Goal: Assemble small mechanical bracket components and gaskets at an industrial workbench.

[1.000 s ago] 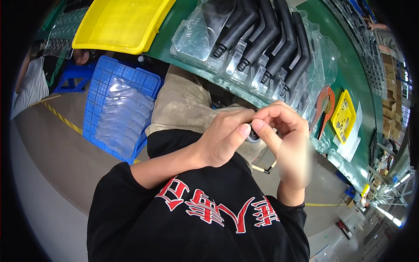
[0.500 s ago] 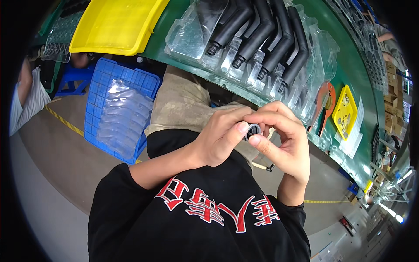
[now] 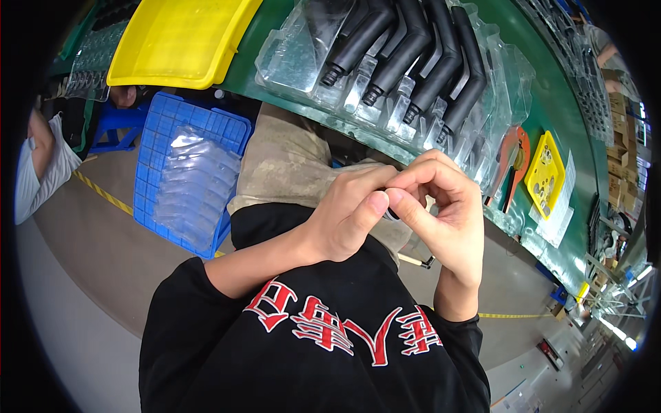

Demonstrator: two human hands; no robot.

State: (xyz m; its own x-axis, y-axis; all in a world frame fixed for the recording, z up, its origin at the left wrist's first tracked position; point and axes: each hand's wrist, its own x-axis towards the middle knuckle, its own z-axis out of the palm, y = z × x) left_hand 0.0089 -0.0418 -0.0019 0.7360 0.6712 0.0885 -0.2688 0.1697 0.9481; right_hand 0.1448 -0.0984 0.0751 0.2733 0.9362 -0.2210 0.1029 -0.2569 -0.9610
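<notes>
In front of my lap, both hands meet at the fingertips over a small round grey part (image 3: 391,215) with a ringed, hollow end. Only a sliver of it shows now, as thumbs and fingers cover the rest. My left hand (image 3: 352,212) is closed on it, the thumb at the top edge. From the other side my right hand (image 3: 444,213) pinches it between thumb and bent fingers. Just beyond the hands, on the green table (image 3: 551,251), lie several bent black tubes (image 3: 406,58) with threaded ends in a clear plastic tray (image 3: 286,65).
Right of the tubes are orange-handled pliers or cutters (image 3: 518,165) and a small yellow tray (image 3: 545,175) of small parts. A large yellow bin (image 3: 175,45) is at the upper left, above a blue crate (image 3: 153,162) with clear trays. Another person's arm (image 3: 43,141) shows at far left.
My right fingers and thumb have shifted over the grey part, hiding the round opening that showed before. My left hand stays nearly in place.
</notes>
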